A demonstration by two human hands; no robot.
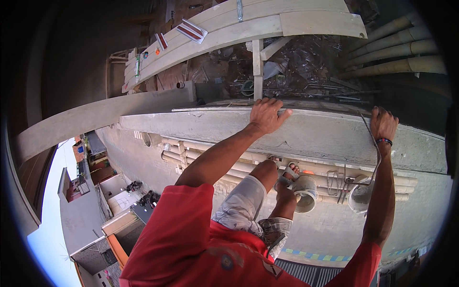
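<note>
My left hand [269, 115] grips the top edge of a pale concrete ledge [310, 134], its fingers bent over the rim. Farther right, my right hand [382, 124], with a beaded band at the wrist, also grips that edge. A thin bent metal rod [368, 129] runs down over the ledge just beside my right hand; whether the hand touches it is unclear. Below, my sandalled feet [292, 172] rest by bamboo poles [241, 176], with two pale buckets [306, 194] [358, 200] beside them.
Beyond the ledge are wooden planks [315, 24] on a post, with small tools and packets, a littered dark floor [306, 62] below, and bamboo poles [406, 48] at right. A concrete beam [62, 126] extends left. A paved wall or ground [325, 229] and rooftops [86, 220] lie below.
</note>
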